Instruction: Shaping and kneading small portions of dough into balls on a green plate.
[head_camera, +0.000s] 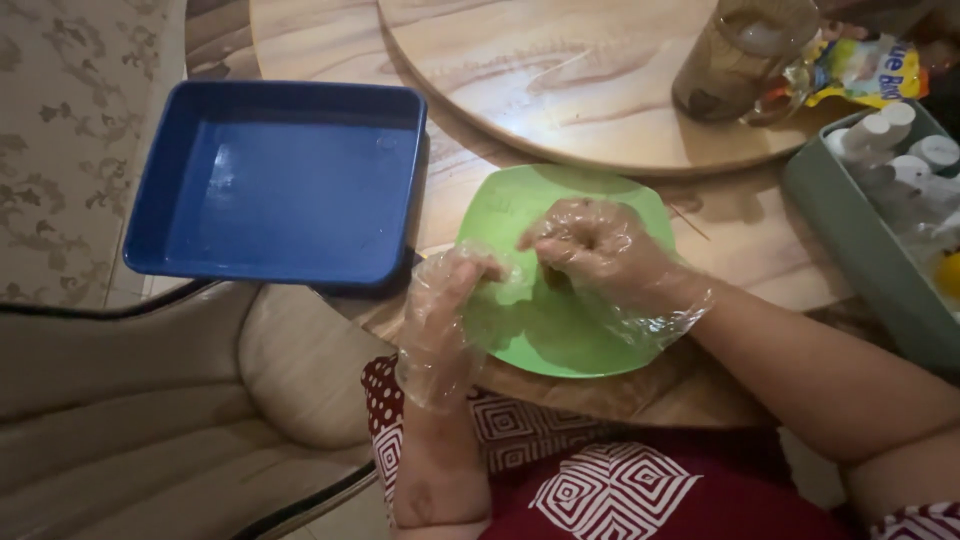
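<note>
Both my hands wear thin clear plastic gloves and meet over a green plate on the wooden table. My left hand rests at the plate's left rim, fingers curled toward the middle. My right hand is bunched over the plate's centre, fingertips pinched together on something small and brownish that I cannot make out. The two hands almost touch.
A blue rectangular tray overhangs the table's left edge. A round wooden turntable carries a glass jar and a colourful pouch. A green bin of white bottles stands at right. A beige seat lies lower left.
</note>
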